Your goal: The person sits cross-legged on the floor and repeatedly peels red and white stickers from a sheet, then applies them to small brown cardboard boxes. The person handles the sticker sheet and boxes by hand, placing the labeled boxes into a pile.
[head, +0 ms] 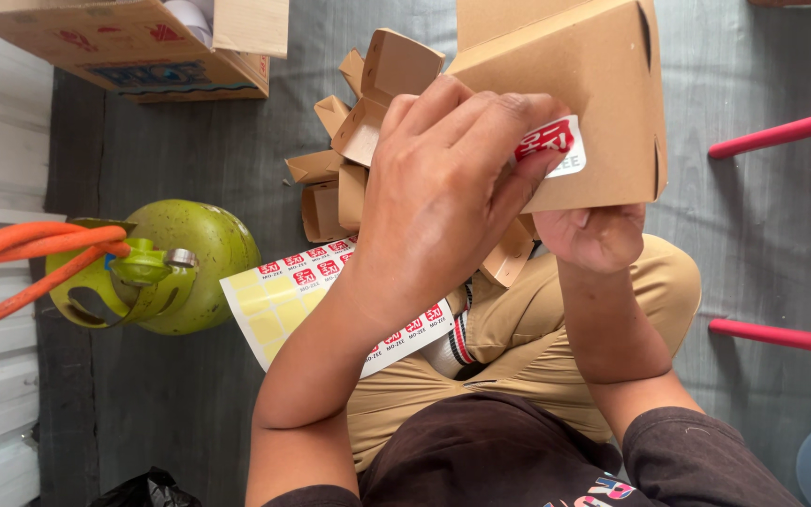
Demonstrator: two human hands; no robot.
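The person wears a dark brown short-sleeved shirt, its sleeves ending above the elbows; near the lower hem edge of view it carries a small printed design in pink, white and pale blue; the trousers are khaki tan, creased at the knees; a band of white ribbed fabric with dark and red stripes shows at the lap; both forearms are bare; the left hand [443, 178] and right hand [593, 235] carry no rings, watch or gloves.

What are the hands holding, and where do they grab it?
The right hand holds a brown paper box from beneath, at its bottom edge. The left hand presses a red and white sticker onto the box's side with its fingertips.
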